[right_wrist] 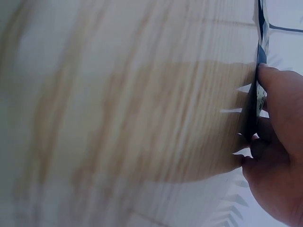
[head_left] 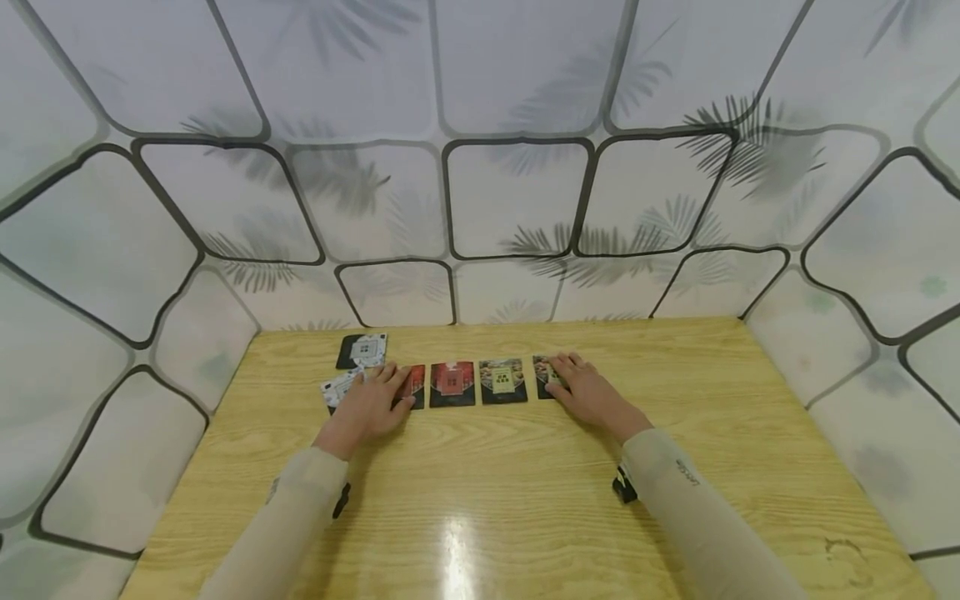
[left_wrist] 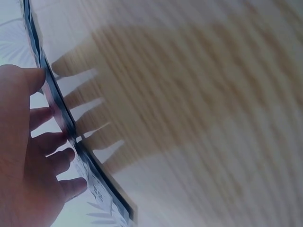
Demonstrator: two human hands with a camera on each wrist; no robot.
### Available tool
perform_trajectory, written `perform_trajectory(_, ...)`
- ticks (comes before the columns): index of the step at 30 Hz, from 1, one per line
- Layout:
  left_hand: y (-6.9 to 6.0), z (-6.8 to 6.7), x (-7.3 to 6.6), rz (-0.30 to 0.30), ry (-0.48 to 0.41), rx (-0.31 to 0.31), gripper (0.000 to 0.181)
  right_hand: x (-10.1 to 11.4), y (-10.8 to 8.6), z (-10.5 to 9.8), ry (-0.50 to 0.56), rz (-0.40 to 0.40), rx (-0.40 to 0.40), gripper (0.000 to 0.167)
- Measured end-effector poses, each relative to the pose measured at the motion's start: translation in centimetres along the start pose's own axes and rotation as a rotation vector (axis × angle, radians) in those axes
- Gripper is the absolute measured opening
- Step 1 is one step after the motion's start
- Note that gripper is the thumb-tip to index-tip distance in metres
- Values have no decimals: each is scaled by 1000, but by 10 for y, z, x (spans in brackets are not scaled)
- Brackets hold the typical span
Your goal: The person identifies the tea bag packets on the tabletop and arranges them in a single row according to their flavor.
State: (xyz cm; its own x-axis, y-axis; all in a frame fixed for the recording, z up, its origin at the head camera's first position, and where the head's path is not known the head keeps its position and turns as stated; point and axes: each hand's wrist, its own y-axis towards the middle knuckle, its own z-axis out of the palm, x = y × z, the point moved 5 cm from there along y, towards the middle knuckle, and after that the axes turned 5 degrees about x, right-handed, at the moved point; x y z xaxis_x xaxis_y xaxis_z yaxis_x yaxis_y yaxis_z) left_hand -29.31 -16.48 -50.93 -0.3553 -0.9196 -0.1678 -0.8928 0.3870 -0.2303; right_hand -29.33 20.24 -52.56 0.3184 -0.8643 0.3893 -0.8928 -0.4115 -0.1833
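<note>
Flat, printed packets lie in a row on the wooden table. My left hand (head_left: 367, 407) rests with fingers spread over a red and black packet (head_left: 414, 387) and a white and black packet (head_left: 337, 385), partly hiding both. Its fingertips also show along the packets' edge in the left wrist view. Between the hands lie another red packet (head_left: 452, 385) and a yellow-green one (head_left: 503, 382). My right hand (head_left: 588, 393) lies on a similar dark-edged packet (head_left: 542, 379) at the right end, covering much of it. Its thumb touches that packet's near edge.
Another white and black packet (head_left: 363, 351) lies behind the left end of the row. The wooden table (head_left: 480, 483) meets patterned fabric walls (head_left: 517, 200) at the back and on both sides. A black strap device (head_left: 624, 486) sits under the right wrist.
</note>
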Motion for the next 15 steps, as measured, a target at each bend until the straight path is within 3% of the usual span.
perform_trajectory(15, -23, -6, 28, -1, -2, -92, 63, -1, 0, 1, 0, -8, -9, 65)
